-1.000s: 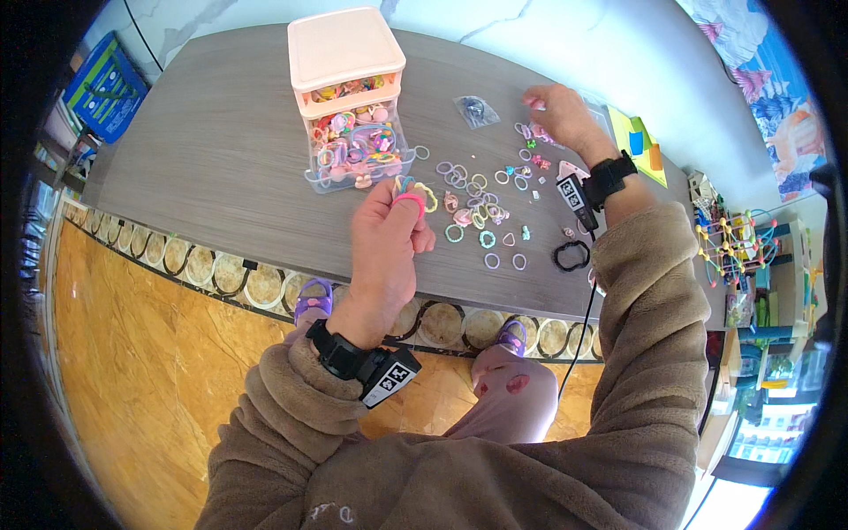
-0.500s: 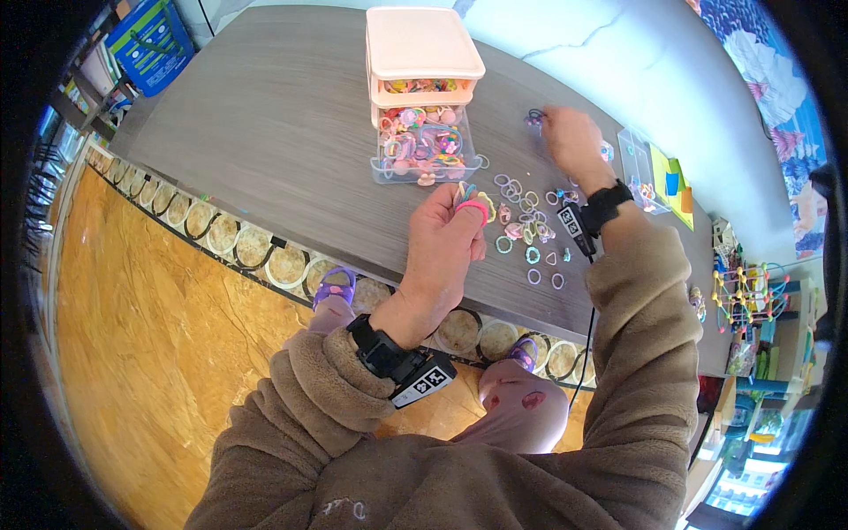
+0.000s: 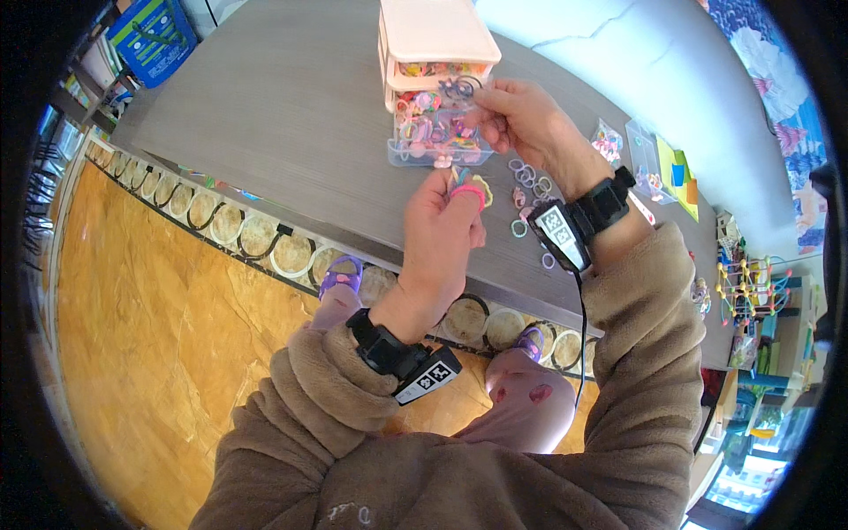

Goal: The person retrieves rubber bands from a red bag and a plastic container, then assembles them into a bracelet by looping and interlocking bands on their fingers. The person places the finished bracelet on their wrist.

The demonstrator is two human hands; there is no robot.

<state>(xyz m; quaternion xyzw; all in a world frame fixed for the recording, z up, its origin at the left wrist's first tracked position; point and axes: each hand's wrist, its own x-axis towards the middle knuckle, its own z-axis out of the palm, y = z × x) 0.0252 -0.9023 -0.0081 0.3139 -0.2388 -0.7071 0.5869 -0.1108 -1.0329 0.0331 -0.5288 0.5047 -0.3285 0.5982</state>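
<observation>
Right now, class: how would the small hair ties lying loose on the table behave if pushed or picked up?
The loose hair ties look like thin soft loops, so probably floppy and very light. Lying flat on the grey table, they would likely slide or bunch rather than roll. The right hand pinches some easily.

The pink drawer organiser (image 3: pixel 433 53) is blocking the middle of the counter (image 3: pixel 265 115); loose hair ties (image 3: pixel 528 177) are cluttering its right, while room is lying open leftward.

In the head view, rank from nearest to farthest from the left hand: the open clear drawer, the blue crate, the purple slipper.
From the left hand:
1. Open clear drawer, just beyond the fingers.
2. Purple slipper, below-left on the floor.
3. Blue crate, far upper left.
</observation>
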